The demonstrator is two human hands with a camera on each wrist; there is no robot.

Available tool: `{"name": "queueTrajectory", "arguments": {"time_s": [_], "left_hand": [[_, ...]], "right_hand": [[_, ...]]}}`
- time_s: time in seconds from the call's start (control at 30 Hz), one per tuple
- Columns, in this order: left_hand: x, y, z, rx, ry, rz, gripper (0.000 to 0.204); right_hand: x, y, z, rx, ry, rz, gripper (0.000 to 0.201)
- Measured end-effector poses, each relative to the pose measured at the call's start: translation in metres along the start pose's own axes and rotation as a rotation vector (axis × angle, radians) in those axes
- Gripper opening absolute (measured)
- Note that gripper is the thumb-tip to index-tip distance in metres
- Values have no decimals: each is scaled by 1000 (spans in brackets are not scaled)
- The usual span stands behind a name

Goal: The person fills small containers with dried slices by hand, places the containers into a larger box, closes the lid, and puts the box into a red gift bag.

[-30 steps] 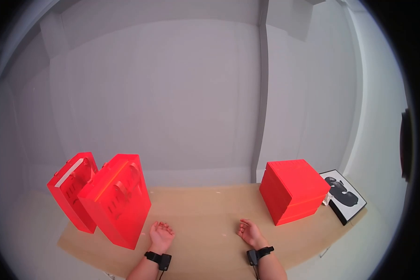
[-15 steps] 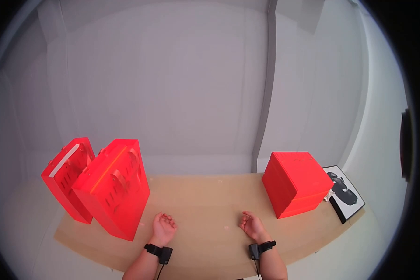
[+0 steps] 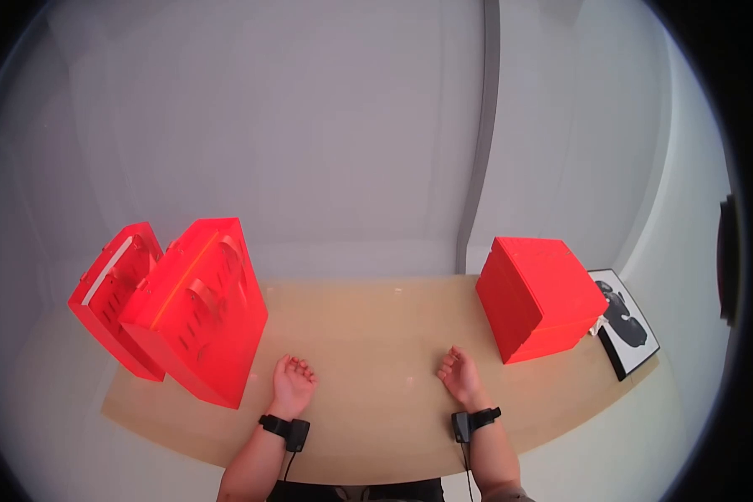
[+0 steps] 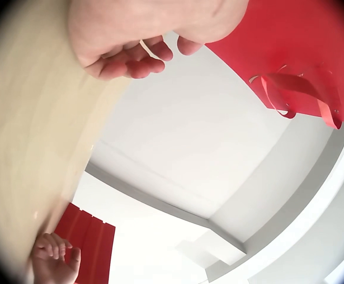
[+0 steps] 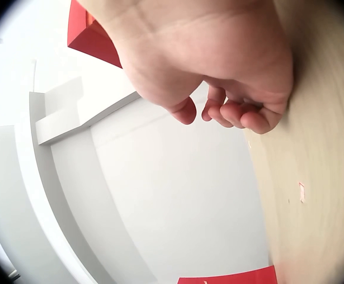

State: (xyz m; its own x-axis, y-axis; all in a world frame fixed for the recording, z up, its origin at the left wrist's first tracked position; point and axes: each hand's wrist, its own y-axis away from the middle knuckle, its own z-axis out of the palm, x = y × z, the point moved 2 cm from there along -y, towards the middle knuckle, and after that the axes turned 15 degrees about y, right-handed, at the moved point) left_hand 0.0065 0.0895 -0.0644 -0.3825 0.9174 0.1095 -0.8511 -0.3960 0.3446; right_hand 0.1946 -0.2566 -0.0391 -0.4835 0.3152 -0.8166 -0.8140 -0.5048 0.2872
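Observation:
My left hand [image 3: 294,386] rests on the table palm up, its fingers loosely curled and holding nothing. Beside it, on the left, stands a large red paper gift bag [image 3: 197,314] with ribbon handles [image 4: 296,86]. A second red bag [image 3: 113,305], with a white edge showing at its top, stands behind the first and is partly hidden by it. My right hand [image 3: 462,376] lies on the table with its fingers loosely bent round nothing. Nearest to it, further back on the right, is a red box-shaped stack [image 3: 544,301] with seams along its sides.
At the table's right end, a black-edged flat case [image 3: 632,326] with dark shapes on white leans behind the red stack. Some crumpled whitish material [image 3: 597,325] lies between them. The wooden table [image 3: 368,335] has a curved front edge; a grey wall [image 3: 309,151] rises behind it.
The head view has tilted downward, so the table and everything on it sit higher in the frame and the front edge shows. Both hands remain resting on the table.

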Motion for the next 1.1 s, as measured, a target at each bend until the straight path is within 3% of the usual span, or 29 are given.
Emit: {"name": "queueTrajectory", "arguments": {"time_s": [0.27, 0.57, 1.1], "left_hand": [[-2, -3, -8, 34, -20, 12, 21], [3, -6, -9, -37, -29, 15, 19], [1, 1, 12, -44, -19, -25, 21]], "right_hand": [[3, 0, -1, -41, -10, -38, 19], [3, -2, -2, -21, -6, 7, 18], [-7, 6, 16, -20, 104, -21, 16]]}}
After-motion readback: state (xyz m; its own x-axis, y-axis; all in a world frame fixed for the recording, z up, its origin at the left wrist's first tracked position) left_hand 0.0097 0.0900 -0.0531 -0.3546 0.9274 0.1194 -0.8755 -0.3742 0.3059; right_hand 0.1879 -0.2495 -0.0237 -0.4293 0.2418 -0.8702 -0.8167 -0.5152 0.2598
